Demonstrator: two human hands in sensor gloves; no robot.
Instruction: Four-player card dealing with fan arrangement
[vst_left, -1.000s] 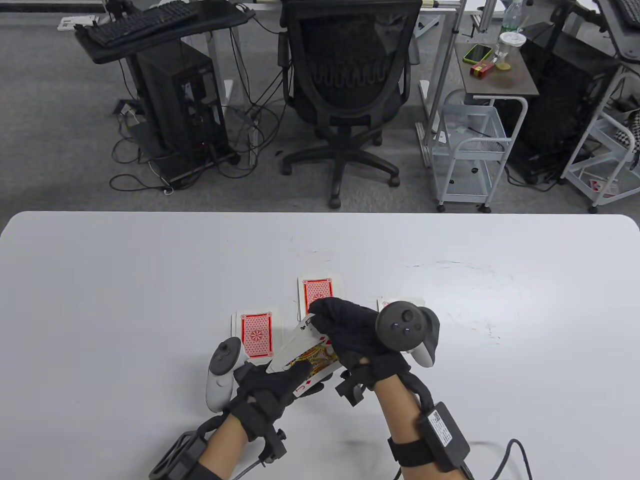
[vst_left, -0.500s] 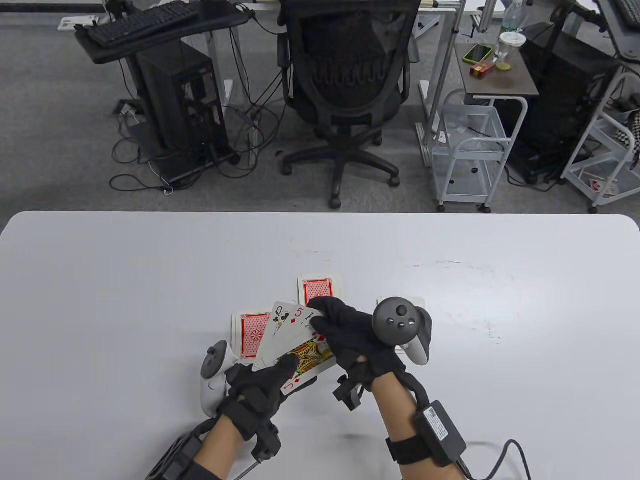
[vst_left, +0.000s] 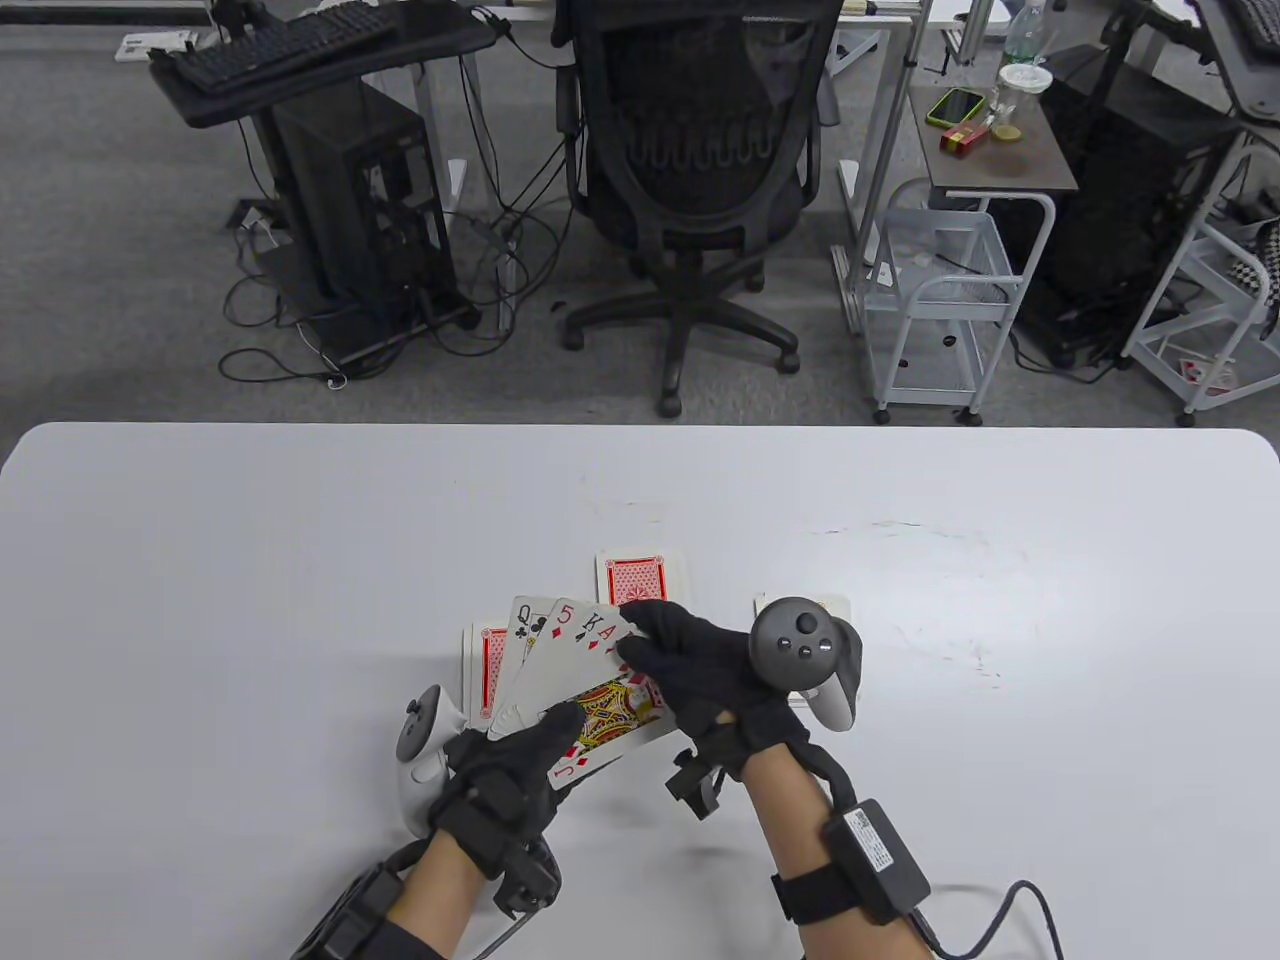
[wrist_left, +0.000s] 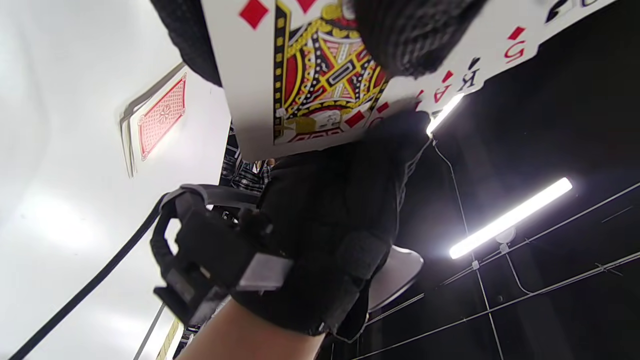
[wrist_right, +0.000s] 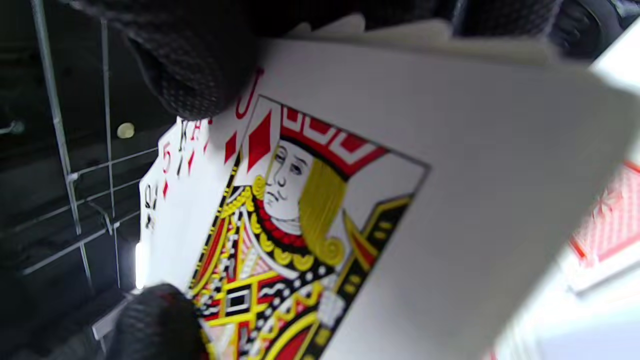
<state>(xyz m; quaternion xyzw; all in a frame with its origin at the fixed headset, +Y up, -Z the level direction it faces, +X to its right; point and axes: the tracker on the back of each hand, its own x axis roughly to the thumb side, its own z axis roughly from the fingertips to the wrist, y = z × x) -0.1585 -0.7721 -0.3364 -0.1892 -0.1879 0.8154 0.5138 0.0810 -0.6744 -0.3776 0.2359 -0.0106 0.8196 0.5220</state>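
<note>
A face-up fan of cards (vst_left: 585, 670) was gripped at its base by the left hand (vst_left: 505, 780). Its upper right corner was pinched by the right hand (vst_left: 715, 680), near the desk's (vst_left: 250, 560) front edge.

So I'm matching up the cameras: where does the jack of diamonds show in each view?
Table view: jack of diamonds, bottom centre, front of the fan between both hands.
Left wrist view: top centre.
Right wrist view: fills the middle.
Shared landmark: the red 5 further back in the fan.
</note>
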